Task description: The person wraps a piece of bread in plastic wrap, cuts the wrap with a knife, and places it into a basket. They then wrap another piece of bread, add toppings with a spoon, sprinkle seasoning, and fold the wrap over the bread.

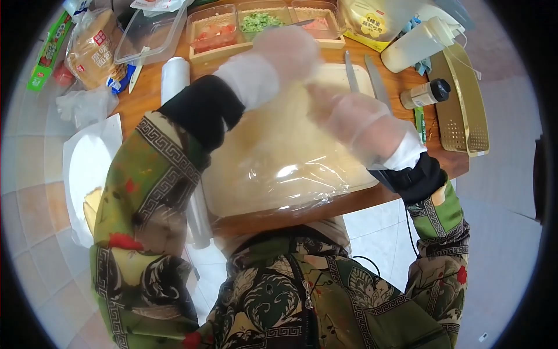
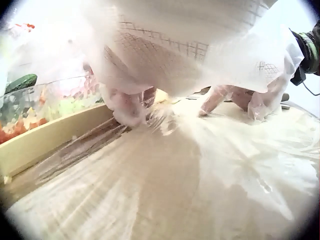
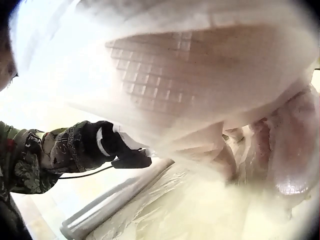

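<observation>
Clear plastic wrap [image 1: 290, 180] lies creased over a pale cutting board [image 1: 232, 206]. Its roll [image 1: 199, 218] runs along the board's left side, partly hidden under my left sleeve. My left hand [image 1: 288, 55], in a clear disposable glove, pinches the wrap at the board's far edge; folds fan out from those fingers [image 2: 129, 107] in the left wrist view. Close by on the right, my gloved right hand [image 1: 363, 125] holds the wrap between thumb and fingers, its fingertips low over the board. Loose glove plastic covers much of both wrist views.
Behind the board, a wooden tray [image 1: 218, 53] bears tubs of chopped red and green food. A knife [image 1: 376, 78], squeeze bottle [image 1: 415, 45], seasoning jar [image 1: 424, 94] and gold basket [image 1: 462, 99] stand right. Bagged bread [image 1: 93, 52] and an open plastic box [image 1: 152, 41] are left.
</observation>
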Available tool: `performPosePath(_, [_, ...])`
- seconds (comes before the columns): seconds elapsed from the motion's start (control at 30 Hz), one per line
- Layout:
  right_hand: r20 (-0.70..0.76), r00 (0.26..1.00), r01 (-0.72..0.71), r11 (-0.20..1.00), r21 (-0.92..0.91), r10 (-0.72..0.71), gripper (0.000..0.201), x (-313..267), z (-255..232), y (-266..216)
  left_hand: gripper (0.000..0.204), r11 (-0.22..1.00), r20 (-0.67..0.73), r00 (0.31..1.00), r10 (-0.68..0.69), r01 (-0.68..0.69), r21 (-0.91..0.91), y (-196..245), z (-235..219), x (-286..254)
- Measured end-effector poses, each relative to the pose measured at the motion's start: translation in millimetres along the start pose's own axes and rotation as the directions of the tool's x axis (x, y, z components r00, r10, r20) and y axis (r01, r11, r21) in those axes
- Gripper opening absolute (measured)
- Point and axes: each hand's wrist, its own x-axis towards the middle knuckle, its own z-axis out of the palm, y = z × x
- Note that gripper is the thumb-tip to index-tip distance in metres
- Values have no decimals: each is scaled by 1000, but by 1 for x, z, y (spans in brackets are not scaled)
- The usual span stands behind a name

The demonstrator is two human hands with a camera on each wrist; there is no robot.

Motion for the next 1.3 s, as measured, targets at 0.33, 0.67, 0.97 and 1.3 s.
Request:
performPosePath(0.33, [-62,985,155,986,-53,-159,57,-1,16,26,20,988,-10,988,153,-152,31,3,-51,-43])
performPosePath(0.67, [80,993,-86,996,35,83,56,-1,-4,6,14,964,245,936,253,-264,15,-40,-62,-123])
performPosePath(0.97, [-70,829,-541,828,151,555,48,-37,-58,4,11,960,223,936,272,-281,11,-45,-50,-123])
performPosePath(1.3, [-257,863,-489,847,-207,435,49,-59,-31,25,10,960,166,946,278,-279,-19,-45,-48,-124])
